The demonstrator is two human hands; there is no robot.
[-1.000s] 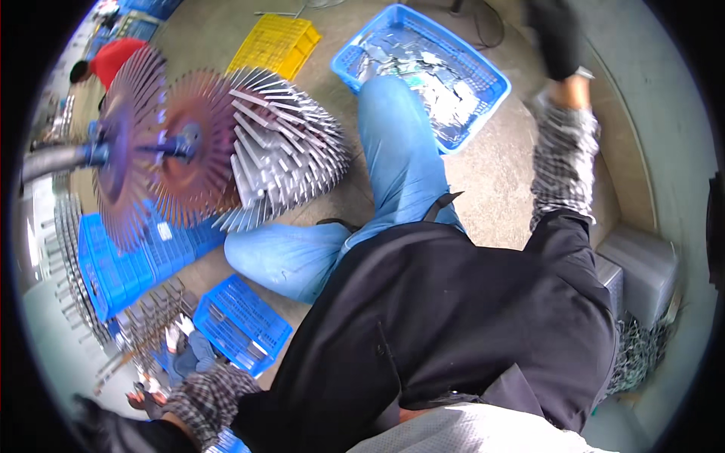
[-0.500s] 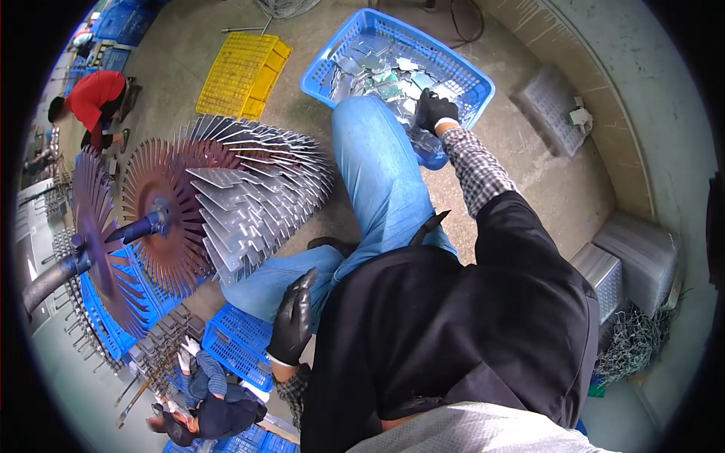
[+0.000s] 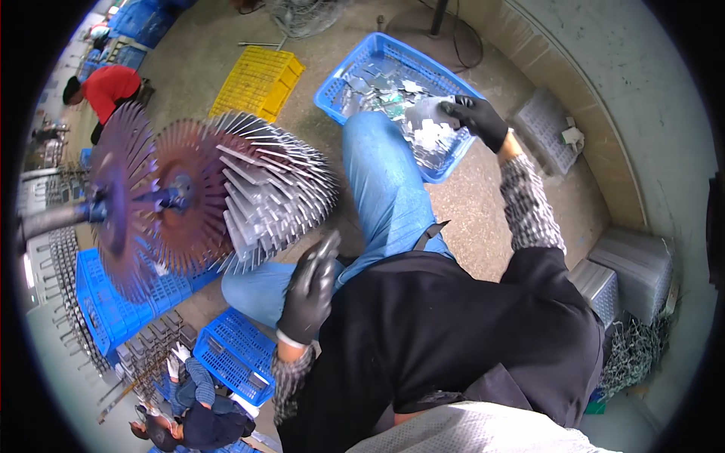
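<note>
The gloved right hand pinches a grey plate over the blue basket, by its right edge, seemingly a pickup needing a clear lift, while the empty left hand, fingers straight, hovers near the finned rack.

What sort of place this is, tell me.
Probably a factory workshop: slotted discs on a metal shaft, a blue basket of flat pieces, and another person in red bent over in the background.
</note>
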